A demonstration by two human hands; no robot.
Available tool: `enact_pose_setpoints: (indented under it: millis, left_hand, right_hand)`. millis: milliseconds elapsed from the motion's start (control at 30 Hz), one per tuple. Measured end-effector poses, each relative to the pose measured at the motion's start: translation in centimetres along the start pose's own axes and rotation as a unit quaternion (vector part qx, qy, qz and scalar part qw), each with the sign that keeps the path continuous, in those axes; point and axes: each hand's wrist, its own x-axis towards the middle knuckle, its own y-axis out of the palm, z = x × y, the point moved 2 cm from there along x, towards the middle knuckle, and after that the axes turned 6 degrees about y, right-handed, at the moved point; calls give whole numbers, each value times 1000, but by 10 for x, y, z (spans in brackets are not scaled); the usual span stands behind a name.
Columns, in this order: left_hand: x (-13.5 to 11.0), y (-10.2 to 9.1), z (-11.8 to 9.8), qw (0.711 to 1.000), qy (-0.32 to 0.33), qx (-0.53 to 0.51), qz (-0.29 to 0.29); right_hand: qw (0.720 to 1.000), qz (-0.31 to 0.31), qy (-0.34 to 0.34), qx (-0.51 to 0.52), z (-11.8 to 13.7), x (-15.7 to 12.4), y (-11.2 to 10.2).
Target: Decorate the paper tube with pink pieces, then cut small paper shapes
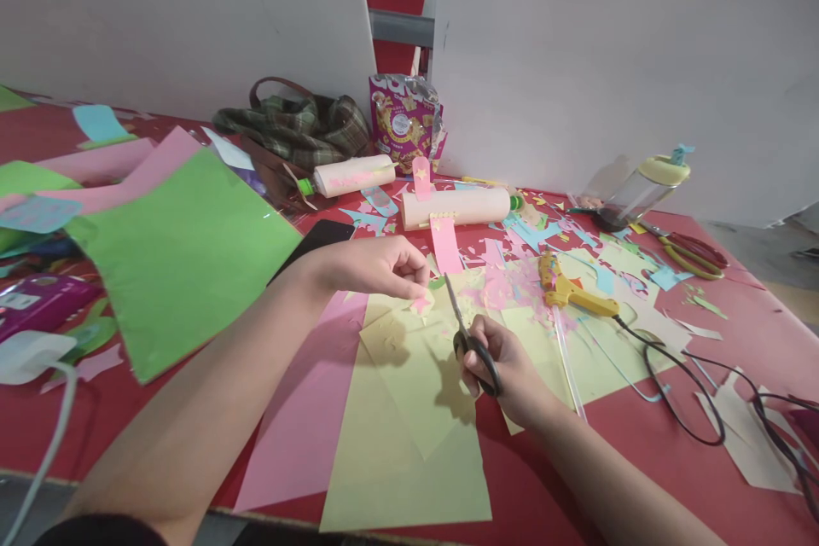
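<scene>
Above the yellow paper sheets (409, 478), my left hand (384, 266) is closed in a pinch. At its fingertips is a small paper piece (421, 305), a pink star with a pale yellow border. My right hand (512, 358) is wrapped round the black handles of the scissors (455, 307). Their blades point up and away from me, appear nearly together, and lie a little to the right of the star piece, apart from it. Just beyond my hands lies a paper-wrapped bottle (457, 209) with a green cap and pink strips attached.
A yellow hot glue gun (579, 297) and its black cord lie to the right. Behind are another wrapped bottle (355, 177), a snack bag (406, 121) and a plaid bag (307, 128). Green sheets (185, 256), a phone (320, 239), a jar (643, 192), pliers (694, 254) and scraps surround the work area.
</scene>
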Motion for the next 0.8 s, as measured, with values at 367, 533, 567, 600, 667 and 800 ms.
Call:
enact_pose_setpoints:
  millis: [367, 533, 567, 600, 667, 800]
  left_hand:
    - [15, 22, -6, 999, 8, 24, -48]
    - [26, 44, -11, 990, 13, 58, -125]
    - [28, 48, -11, 988, 10, 58, -142]
    - [30, 52, -11, 987, 7, 57, -153]
    - [35, 58, -9, 985, 6, 44, -165]
    - [40, 64, -3, 987, 10, 1, -162]
  right_hand:
    - [991, -71, -115, 12, 6, 1, -2]
    - [975, -179, -121, 43, 8, 2, -7]
    - [973, -191, -124, 43, 9, 1, -8]
    - [971, -203, -124, 39, 10, 1, -8]
    - [966, -225, -123, 27, 13, 1, -9]
    - [959, -247, -138, 19, 15, 1, -12]
